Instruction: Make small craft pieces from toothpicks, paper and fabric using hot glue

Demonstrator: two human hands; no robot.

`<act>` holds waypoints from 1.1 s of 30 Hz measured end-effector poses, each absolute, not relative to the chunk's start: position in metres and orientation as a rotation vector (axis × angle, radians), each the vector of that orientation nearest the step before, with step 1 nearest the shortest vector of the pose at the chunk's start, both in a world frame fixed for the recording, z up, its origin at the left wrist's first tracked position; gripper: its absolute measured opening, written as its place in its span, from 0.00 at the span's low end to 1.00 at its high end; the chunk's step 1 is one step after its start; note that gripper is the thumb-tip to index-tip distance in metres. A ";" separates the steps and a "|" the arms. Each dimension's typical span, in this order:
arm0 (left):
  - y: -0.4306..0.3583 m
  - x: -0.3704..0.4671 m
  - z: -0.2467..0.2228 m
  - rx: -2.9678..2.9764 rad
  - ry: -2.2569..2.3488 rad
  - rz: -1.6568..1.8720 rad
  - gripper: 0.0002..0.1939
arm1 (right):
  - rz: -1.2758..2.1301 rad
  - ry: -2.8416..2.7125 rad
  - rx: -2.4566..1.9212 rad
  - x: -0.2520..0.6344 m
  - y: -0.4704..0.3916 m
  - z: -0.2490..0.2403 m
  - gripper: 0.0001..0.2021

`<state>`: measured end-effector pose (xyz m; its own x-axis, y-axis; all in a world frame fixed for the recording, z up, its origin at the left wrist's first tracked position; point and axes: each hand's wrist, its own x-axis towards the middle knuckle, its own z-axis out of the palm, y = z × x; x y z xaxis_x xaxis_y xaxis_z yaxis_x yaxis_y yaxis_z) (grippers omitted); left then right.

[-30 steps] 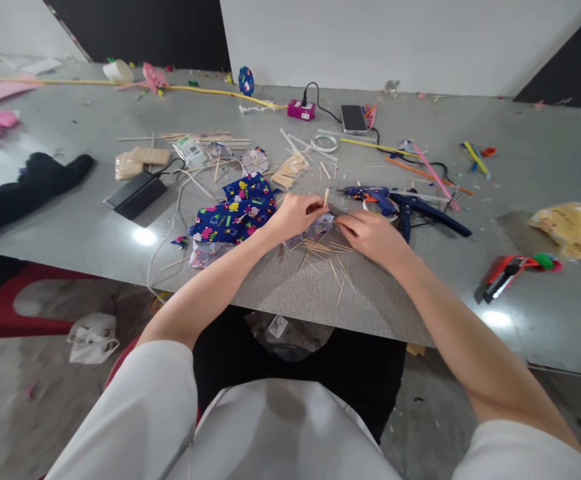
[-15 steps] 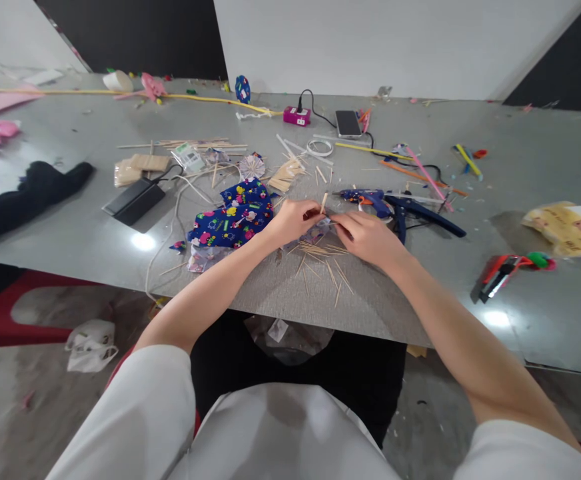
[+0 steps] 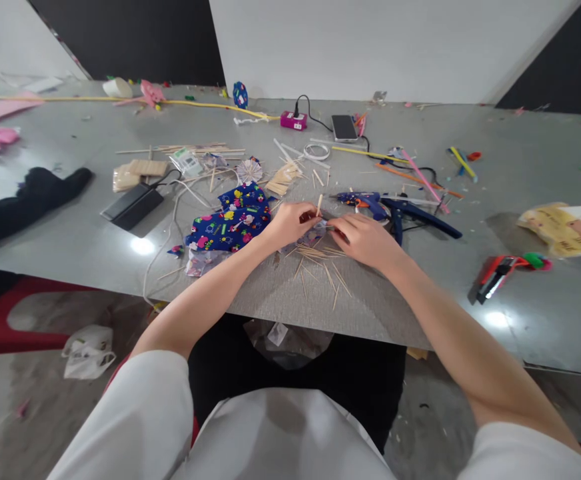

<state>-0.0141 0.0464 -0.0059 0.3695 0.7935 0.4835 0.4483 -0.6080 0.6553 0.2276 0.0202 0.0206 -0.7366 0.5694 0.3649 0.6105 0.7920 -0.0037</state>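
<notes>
Left hand (image 3: 292, 225) is pinching the short wooden stick (image 3: 319, 205) near-upright beyond the toothpicks (image 3: 315, 253), right hand (image 3: 365, 241) is curling close by, grip unclear; light, steady pressure should limit tilt.

The person wears a loose shirt (image 3: 250, 433) in white that turns pale grey where it is shaded, with a darker grey patch of shadow down the middle of the front. Its lower edge curves in a broad arc, and a thin seam or fold line slants along one side. The right sleeve (image 3: 135, 407) and left sleeve (image 3: 515, 450) are short and wide, of the same pale cloth, with smooth, plain cuffs and soft creases. Below the shirt show black trousers (image 3: 370, 380), evenly dark, their finer texture too dim to tell. The forearms (image 3: 210, 297), right hand (image 3: 290, 225) and left hand (image 3: 365, 241) are bare.
</notes>
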 end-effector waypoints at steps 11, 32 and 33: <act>0.046 -0.015 -0.006 2.209 1.068 1.118 0.07 | -0.116 -2.583 -0.916 0.229 0.022 0.019 0.12; 0.047 -0.014 -0.006 2.172 1.083 1.125 0.05 | -0.077 -2.609 -0.866 0.231 0.023 0.019 0.14; 0.047 -0.014 -0.006 2.170 1.080 1.128 0.05 | -0.097 -2.612 -0.866 0.231 0.023 0.019 0.14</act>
